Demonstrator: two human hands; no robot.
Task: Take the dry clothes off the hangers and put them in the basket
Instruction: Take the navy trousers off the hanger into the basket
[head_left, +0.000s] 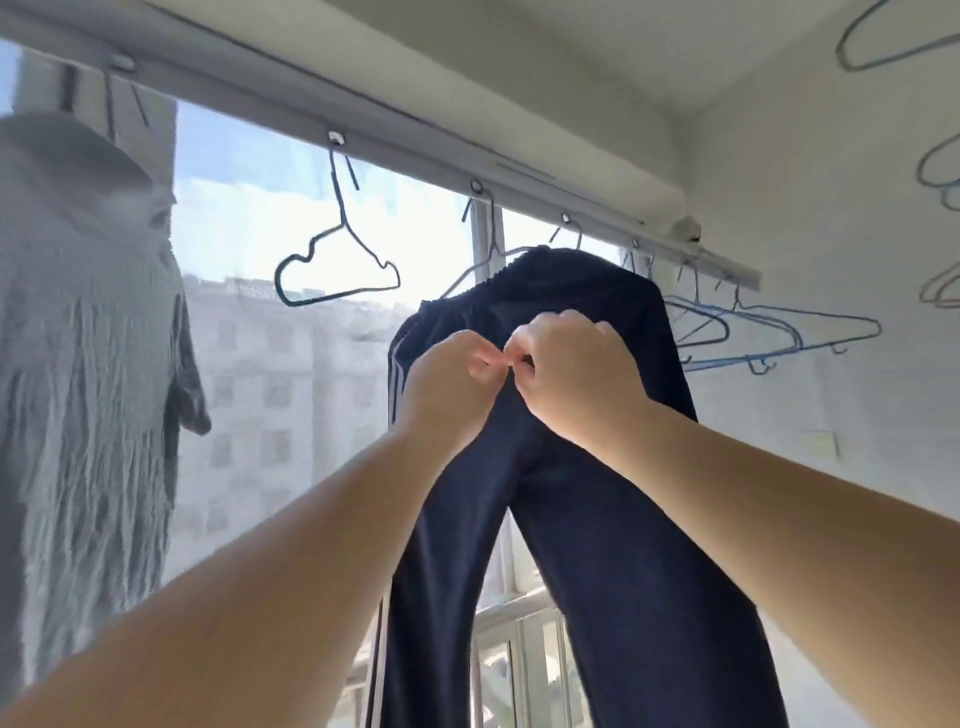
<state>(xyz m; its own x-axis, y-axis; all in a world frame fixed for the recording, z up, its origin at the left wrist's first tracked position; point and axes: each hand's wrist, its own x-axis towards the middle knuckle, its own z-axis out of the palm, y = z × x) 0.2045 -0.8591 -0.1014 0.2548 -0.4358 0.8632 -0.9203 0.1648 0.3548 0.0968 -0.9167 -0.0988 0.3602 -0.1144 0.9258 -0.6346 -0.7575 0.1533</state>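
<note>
From the head camera we are looking up at a pair of navy track trousers (597, 519) hanging by the gathered waistband from a thin wire hanger (480, 265) on the window rail (415, 150). Our left hand (449, 384) and right hand (571, 371) are meeting at the upper front of the trousers, fingertips pinching together on something small there; we cannot tell what it is. The fabric is looking smooth and matte, with white stripes running down the left leg. To the left an empty dark hanger (337, 260) is dangling, and further left a crinkled grey garment (88, 338) is hanging. Blue wire hangers (769, 327) are bunching on the right, just behind the trousers.
</note>
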